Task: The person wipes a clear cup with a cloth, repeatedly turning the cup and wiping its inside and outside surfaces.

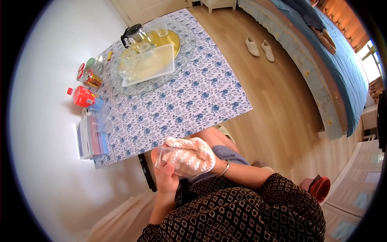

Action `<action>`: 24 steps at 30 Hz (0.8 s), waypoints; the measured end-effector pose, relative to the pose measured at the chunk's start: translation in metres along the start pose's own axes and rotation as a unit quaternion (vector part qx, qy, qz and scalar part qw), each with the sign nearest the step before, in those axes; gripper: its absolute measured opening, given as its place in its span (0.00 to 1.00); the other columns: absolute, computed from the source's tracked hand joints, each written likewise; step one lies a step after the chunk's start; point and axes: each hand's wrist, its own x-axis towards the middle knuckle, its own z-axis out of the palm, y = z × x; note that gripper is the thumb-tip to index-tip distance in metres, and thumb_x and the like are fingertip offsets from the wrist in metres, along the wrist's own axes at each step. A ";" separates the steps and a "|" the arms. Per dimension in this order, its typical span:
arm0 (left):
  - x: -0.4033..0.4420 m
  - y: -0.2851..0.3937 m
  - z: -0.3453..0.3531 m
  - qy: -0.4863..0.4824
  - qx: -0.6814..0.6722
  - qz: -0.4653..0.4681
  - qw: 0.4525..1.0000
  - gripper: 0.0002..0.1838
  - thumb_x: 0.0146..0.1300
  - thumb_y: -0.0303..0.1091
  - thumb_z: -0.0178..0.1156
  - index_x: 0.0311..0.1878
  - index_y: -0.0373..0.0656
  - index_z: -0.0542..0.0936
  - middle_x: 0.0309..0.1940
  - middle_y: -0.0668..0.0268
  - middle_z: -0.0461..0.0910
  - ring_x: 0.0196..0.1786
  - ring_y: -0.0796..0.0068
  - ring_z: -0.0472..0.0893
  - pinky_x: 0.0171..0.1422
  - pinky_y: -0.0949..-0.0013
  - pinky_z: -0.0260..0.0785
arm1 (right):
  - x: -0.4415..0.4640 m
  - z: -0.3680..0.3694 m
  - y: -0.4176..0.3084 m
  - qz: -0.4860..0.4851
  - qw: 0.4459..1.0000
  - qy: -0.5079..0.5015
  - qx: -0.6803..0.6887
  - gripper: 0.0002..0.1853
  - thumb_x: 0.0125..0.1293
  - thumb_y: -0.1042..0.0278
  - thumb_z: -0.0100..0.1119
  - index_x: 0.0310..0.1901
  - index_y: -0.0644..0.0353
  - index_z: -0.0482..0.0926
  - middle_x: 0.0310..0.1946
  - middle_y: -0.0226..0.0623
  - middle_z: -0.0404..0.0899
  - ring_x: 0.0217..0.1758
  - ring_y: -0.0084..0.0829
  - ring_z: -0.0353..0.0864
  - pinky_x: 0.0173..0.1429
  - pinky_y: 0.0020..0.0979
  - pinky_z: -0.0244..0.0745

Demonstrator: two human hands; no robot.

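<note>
My left hand (167, 180) is closed around a clear ribbed glass (162, 155), thumb on its near side. The glass lies tilted on its side above my lap, close to the table's front edge. A fluffy pink-and-white cloth (196, 155) is bunched against the glass, and part of its pattern shows through the clear wall. My right hand (219, 164) holds this cloth; its fingers are hidden by the folds, and only the wrist side shows, with a bracelet (226, 167) behind it.
On the flowered tablecloth (193, 101), a glass turntable (183, 66) bears a white tray (167, 70) of glassware and a black-lidded jug (135, 32). A red-labelled bottle (83, 97), cans and a box (85, 137) line the wall. A person's legs (322, 38) rest on the bed (314, 60).
</note>
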 end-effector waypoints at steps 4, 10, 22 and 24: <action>0.009 0.012 -0.027 -0.098 0.076 -0.073 0.990 0.38 0.48 0.42 0.68 0.58 0.38 0.60 0.48 0.63 0.71 0.51 0.72 0.72 0.56 0.66 0.64 | 0.001 -0.009 -0.067 0.007 0.981 -0.029 -0.191 0.19 0.52 0.68 0.62 0.47 0.60 0.74 0.37 0.36 0.76 0.38 0.26 0.77 0.42 0.26 0.72; 0.004 0.026 -0.030 -0.208 0.123 -0.233 0.942 0.35 0.50 0.47 0.67 0.56 0.38 0.64 0.43 0.64 0.73 0.35 0.77 0.77 0.29 0.78 0.68 | 0.005 -0.011 -0.107 -0.317 0.731 -0.172 -0.580 0.14 0.52 0.70 0.54 0.43 0.55 0.75 0.35 0.30 0.76 0.34 0.30 0.78 0.35 0.28 0.75; 0.007 0.028 -0.014 -0.242 0.418 0.230 0.845 0.32 0.47 0.44 0.69 0.48 0.32 0.68 0.37 0.56 0.74 0.40 0.70 0.75 0.44 0.72 0.67 | 0.003 0.004 -0.083 0.143 0.984 -0.103 0.013 0.13 0.61 0.70 0.52 0.46 0.66 0.75 0.44 0.39 0.76 0.50 0.27 0.74 0.50 0.27 0.74; 0.010 0.030 -0.013 -0.282 0.455 0.262 0.803 0.35 0.45 0.47 0.71 0.49 0.32 0.68 0.39 0.56 0.73 0.44 0.67 0.75 0.45 0.68 0.69 | 0.000 -0.005 -0.070 0.135 0.983 -0.125 0.025 0.14 0.59 0.71 0.57 0.46 0.65 0.75 0.44 0.37 0.77 0.47 0.26 0.76 0.49 0.25 0.74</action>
